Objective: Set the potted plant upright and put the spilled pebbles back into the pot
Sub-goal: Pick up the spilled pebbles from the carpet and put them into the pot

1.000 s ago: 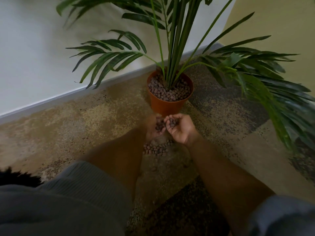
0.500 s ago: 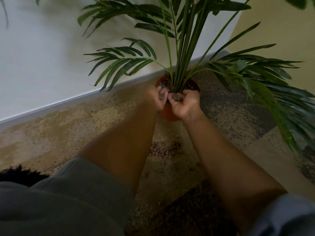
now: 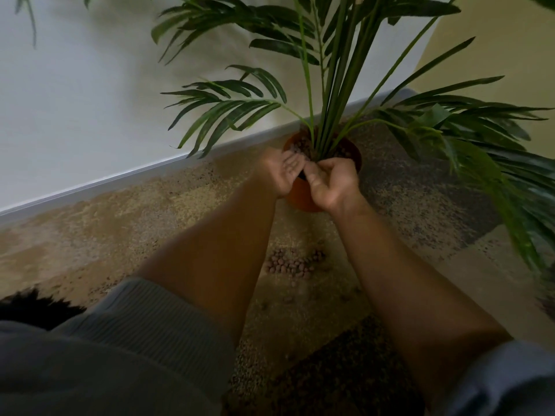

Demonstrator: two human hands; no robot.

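The orange pot (image 3: pixel 302 200) stands upright on the carpet by the wall, with the palm plant (image 3: pixel 330 100) rising from it. Brown pebbles (image 3: pixel 301 144) fill the pot around the stems. My left hand (image 3: pixel 282 171) is tilted over the pot's near left rim, palm showing and fingers spread, with no pebbles visible in it. My right hand (image 3: pixel 333 184) is beside it over the near rim, with fingers curled down towards the pot; what it holds is hidden. A small heap of spilled pebbles (image 3: pixel 291 264) lies on the carpet between my forearms, nearer to me than the pot.
A white wall with a grey skirting board (image 3: pixel 120 177) runs just behind the pot. Long fronds (image 3: pixel 486 151) hang low over the carpet at the right. A dark fuzzy shape (image 3: pixel 36 307) sits at the left edge. A few stray pebbles lie below the heap.
Both hands rose from the floor heap with pebbles cupped in them and reached the pot's rim. They have since tipped over the pot, and the left palm now looks bare.
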